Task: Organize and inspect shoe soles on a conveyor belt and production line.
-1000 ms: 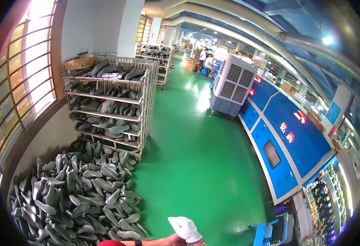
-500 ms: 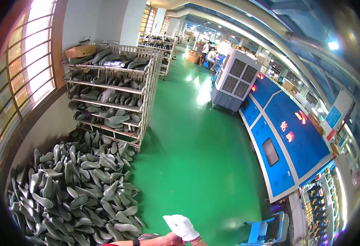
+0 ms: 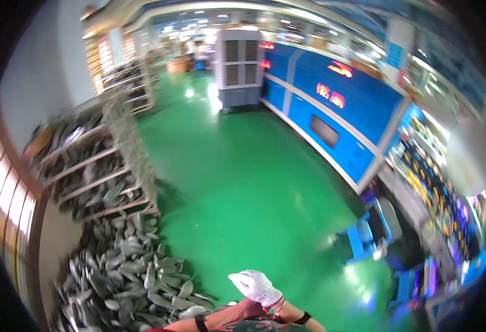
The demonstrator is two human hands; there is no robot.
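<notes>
At the lower middle of the head view, my right hand [image 3: 258, 288] wears a white knitted glove. Its fingers stretch out to the left, held near one another, with nothing visible in them. My left hand [image 3: 249, 310], bare, lies against the cuff of this white glove and appears closed on it; its fingertips are partly hidden. Black bands circle both forearms, and a thin bracelet sits at the right wrist.
A heap of grey shoe lasts [image 3: 138, 276] covers the floor at left, below a slatted rack [image 3: 135, 149] holding more lasts. A grey air cooler [image 3: 238, 72] stands ahead beside a long blue machine [image 3: 304, 119]. Blue chairs [image 3: 359, 235] are at right.
My view has swung to the right, so rack, cooler and machine sit further left. Both hands stay together at the glove cuff, and more of the right forearm shows.
</notes>
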